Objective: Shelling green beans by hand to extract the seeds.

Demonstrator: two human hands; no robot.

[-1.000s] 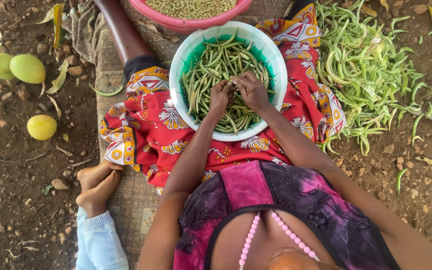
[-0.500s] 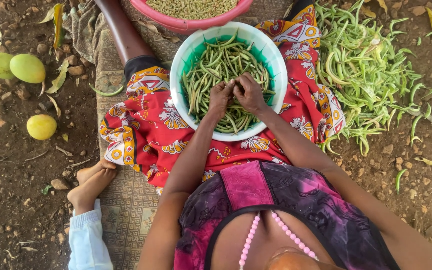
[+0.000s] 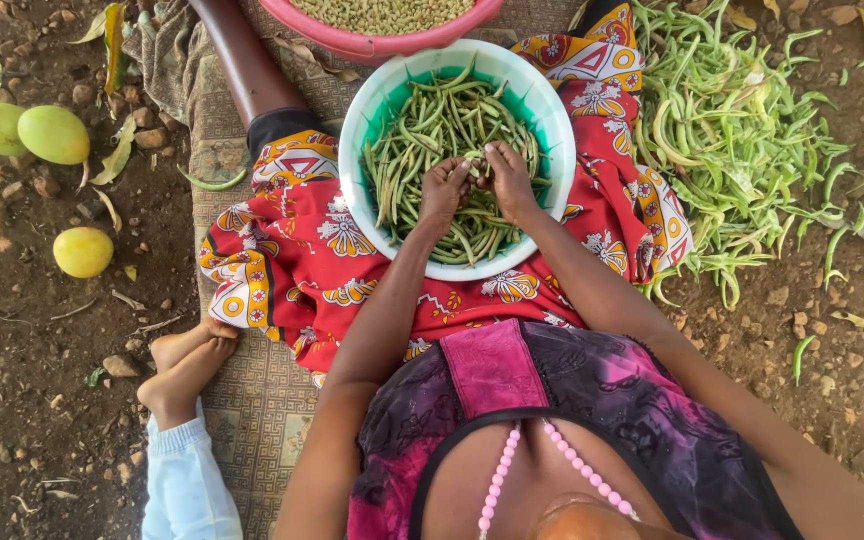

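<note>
Seen from above, a seated person's left hand (image 3: 442, 190) and right hand (image 3: 508, 178) pinch one green bean pod (image 3: 474, 165) together over the white-rimmed bowl (image 3: 382, 95) on their lap, apparently mid-shelling; splitting it needs thumb pressure.

Long green bean pods (image 3: 422, 150) – heaped in a white-rimmed teal basin (image 3: 552, 150), on the lap; one pinched between both hands' fingers (image 3: 467, 172)

Bean pods (image 3: 422, 150) in lap bowl (image 3: 552, 120)
</note>
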